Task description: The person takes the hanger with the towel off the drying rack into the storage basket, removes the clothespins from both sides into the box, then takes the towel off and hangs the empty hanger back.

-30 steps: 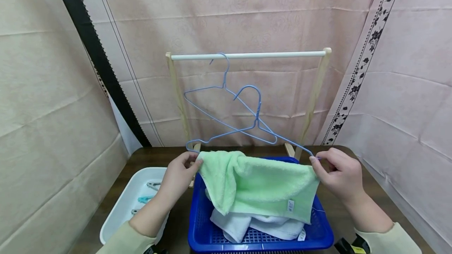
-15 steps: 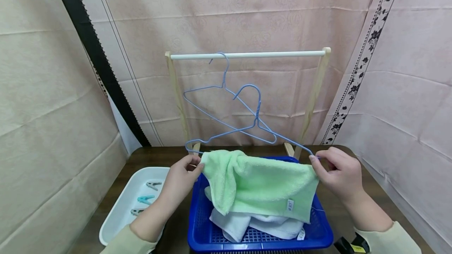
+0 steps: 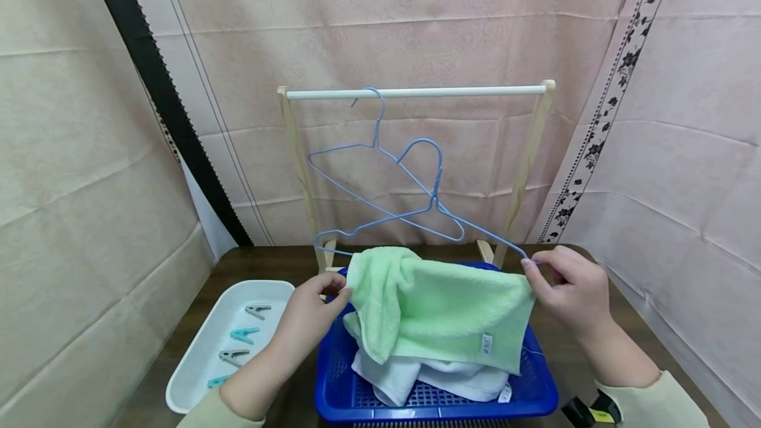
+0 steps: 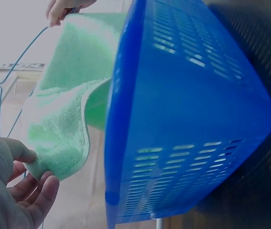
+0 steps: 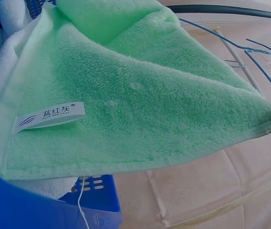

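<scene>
A light green towel (image 3: 440,312) is draped over the lower bar of a blue wire hanger (image 3: 438,174). My right hand (image 3: 573,289) grips the hanger's right end, beside the towel's upper right corner. On the other side my left hand (image 3: 312,309) pinches the towel's left edge between thumb and fingers, as the left wrist view shows on the towel (image 4: 61,143). The hanger's left end sticks out bare past the cloth. A white label (image 5: 51,116) shows on the towel in the right wrist view. The bar inside the fold is hidden.
Below the towel stands a blue plastic basket (image 3: 440,413) with white cloth (image 3: 392,375) in it. Left of it lies a white tray (image 3: 199,342) with several clothespins (image 3: 244,335). Behind, another blue hanger (image 3: 377,127) hangs from the rack's white rail (image 3: 464,92).
My left hand has moved right and slightly down, shifting the towel's left edge inward and baring more of the hanger's left end. The right hand has hardly moved.
</scene>
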Demonstrator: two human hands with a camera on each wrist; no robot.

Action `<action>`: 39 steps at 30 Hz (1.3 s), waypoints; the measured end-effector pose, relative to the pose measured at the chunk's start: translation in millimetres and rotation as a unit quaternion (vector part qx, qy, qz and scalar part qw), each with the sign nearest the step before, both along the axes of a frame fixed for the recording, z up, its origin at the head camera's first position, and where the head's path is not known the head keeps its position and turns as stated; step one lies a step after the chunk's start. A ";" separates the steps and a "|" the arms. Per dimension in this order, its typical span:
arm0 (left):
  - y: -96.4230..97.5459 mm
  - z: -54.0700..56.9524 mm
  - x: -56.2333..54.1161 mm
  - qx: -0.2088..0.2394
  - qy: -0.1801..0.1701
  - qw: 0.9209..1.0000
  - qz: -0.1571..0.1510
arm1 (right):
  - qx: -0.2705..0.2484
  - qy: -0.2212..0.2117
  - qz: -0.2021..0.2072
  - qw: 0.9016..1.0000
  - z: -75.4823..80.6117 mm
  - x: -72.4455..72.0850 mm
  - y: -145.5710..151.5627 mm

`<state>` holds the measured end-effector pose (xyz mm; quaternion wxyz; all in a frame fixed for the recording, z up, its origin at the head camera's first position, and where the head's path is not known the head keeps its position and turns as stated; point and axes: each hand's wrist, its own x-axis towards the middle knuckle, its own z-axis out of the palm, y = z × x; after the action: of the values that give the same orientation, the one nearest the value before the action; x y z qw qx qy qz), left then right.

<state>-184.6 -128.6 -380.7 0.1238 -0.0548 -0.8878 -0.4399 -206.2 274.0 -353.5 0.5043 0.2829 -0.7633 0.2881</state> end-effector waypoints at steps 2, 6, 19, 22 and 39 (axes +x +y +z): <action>1.0 -1.5 2.6 -0.003 0.000 1.000 -0.006 | -0.001 0.003 0.001 1.000 0.0 -0.7 0.4; 2.7 -3.6 6.4 -0.011 -0.009 1.000 -0.020 | -0.003 0.010 -0.001 1.000 0.3 -1.9 1.4; 6.1 -8.5 15.2 -0.085 -0.032 0.995 -0.047 | -0.006 0.004 -0.012 1.000 -0.7 -0.8 2.9; 5.9 -9.7 15.4 -0.092 -0.037 0.994 -0.052 | -0.006 0.003 -0.013 1.000 -1.1 -0.5 3.0; 1.3 -11.2 10.7 -0.070 -0.064 0.995 -0.037 | -0.006 0.001 -0.012 1.000 -1.3 -0.2 2.7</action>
<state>-173.9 -127.3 -391.9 0.0466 -0.0682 -0.9200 -0.3832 -206.4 276.7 -354.8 0.5106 0.2705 -0.7643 0.2864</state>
